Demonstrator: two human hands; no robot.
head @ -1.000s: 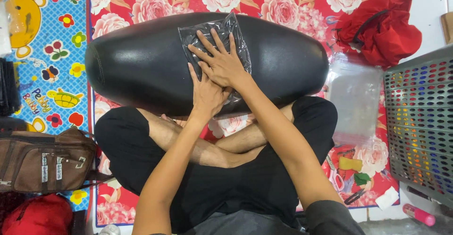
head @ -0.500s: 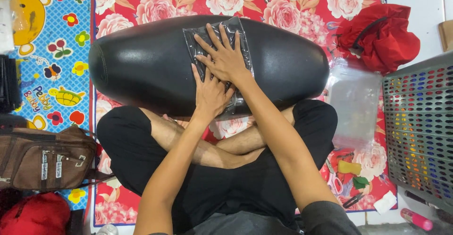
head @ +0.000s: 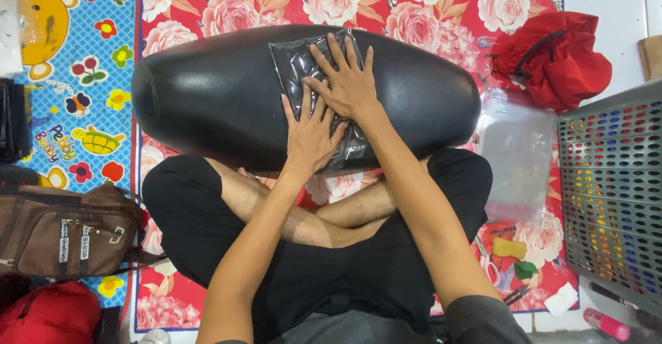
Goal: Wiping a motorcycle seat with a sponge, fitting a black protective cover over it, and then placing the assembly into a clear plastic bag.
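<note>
Together, the left hand (head: 312, 133) and right hand (head: 347, 82) press flat, fingers spread, on a clear plastic bag (head: 303, 61) draped over the middle of a black motorcycle seat (head: 207, 95). It rests on a red rose-print mat (head: 427, 6) on white tiles. Near the right edge lie clear bags (head: 517, 151), a red cloth (head: 558, 57) and a grey perforated basket (head: 614, 192); a brown bag (head: 65, 233) sits left.

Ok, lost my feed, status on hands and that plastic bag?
Left hand and right hand flat on clear plastic bag. Bag lies on black seat. Nothing obstructing.
</note>
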